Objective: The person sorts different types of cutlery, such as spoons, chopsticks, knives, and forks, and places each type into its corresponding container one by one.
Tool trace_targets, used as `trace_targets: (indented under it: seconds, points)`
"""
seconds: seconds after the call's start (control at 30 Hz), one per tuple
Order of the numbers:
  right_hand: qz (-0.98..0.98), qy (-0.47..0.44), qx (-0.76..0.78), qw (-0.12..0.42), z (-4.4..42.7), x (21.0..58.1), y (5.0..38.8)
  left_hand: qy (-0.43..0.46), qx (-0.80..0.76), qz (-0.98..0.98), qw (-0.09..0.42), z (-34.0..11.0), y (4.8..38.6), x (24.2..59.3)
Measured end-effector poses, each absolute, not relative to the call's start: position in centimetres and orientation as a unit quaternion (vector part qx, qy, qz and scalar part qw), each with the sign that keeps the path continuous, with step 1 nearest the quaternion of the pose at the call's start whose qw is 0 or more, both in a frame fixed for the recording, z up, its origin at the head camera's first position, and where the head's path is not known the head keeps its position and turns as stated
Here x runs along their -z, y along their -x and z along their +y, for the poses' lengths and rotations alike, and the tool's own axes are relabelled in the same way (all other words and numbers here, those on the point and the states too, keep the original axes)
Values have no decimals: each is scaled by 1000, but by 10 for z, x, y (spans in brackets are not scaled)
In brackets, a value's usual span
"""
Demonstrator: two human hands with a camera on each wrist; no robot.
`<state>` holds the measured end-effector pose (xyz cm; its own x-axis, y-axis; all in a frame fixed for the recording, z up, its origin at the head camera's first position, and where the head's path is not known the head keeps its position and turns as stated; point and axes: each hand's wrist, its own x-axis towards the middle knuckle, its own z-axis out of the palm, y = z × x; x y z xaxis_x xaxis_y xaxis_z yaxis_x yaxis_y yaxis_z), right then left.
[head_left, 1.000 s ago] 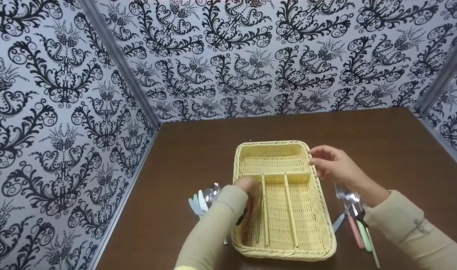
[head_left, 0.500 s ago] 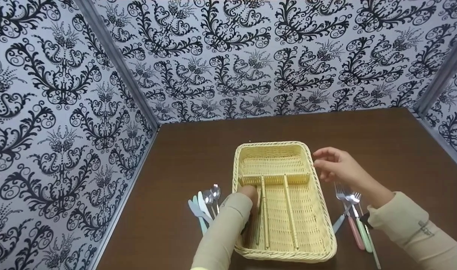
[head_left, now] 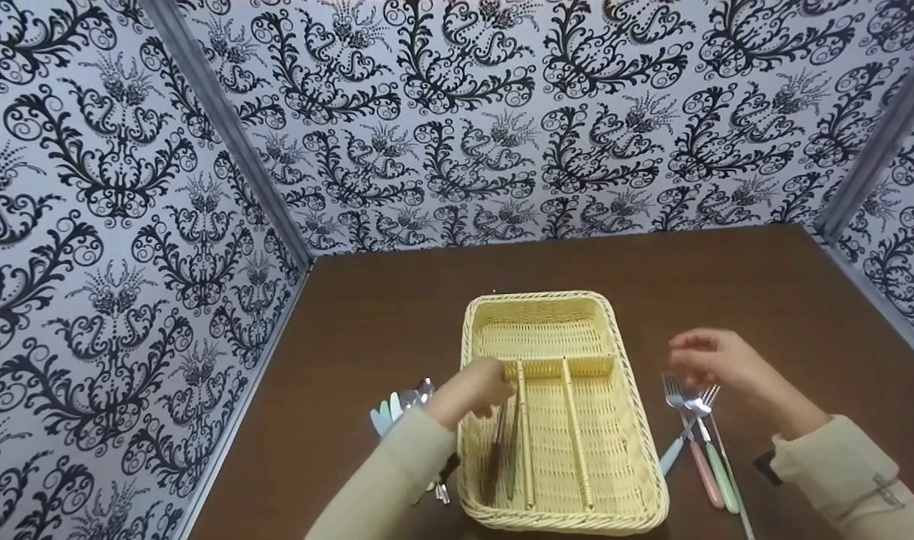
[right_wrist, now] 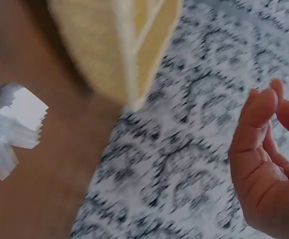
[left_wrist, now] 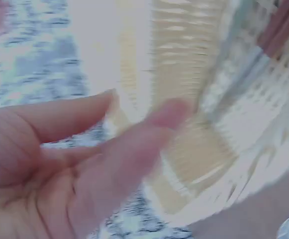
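Note:
My left hand (head_left: 475, 390) is over the left compartment of the yellow wicker basket (head_left: 573, 523). In the left wrist view the hand (left_wrist: 89, 164) has relaxed fingers with nothing between them. Utensils with brown handles (left_wrist: 283, 27) lie in the basket beneath it. My right hand (head_left: 719, 360), fingers loosely bent and holding nothing, hovers right of the basket, just above several forks (head_left: 700, 405) with blue, pink and green handles. The right wrist view shows this hand (right_wrist: 268, 174) empty too.
Knives with pale blue, green and white blades (head_left: 385, 412) and spoons (head_left: 424, 388) lie on the brown table (head_left: 367, 315) left of the basket, partly behind the left forearm. Patterned panels (head_left: 427, 150) stand behind and on both sides.
My left hand has risen out of the left compartment, where dark utensils now show. My right hand has moved away from the basket rim, to the right and nearer the forks.

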<state>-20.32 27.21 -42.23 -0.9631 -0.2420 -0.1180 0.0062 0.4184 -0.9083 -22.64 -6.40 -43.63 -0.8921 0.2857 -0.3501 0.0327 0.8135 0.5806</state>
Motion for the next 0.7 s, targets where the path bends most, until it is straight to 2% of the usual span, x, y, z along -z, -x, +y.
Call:
trace_targets:
  seconds: [0.1,0.2,0.27,0.33,0.5,0.7]
  points:
    - [868,61,471,147,296,450,196,-148,-407,893,122,-85,204,416]
    - [904,27,395,158,313,477,187,-171,-462,870,26,-106,194,423]
    - [921,4,356,156,319,492,181,-160,-472,867,-18,-119,191,435]
    - [930,-24,331,159,321,504,176,-134,-492,860,-19,-130,188,449]
    - [929,-55,320,179,320,520,171,-83,-542,836,31,-144,186,472]
    - [932,-58,320,160,318,528,171,-94,-538,838,16,-144,185,475]
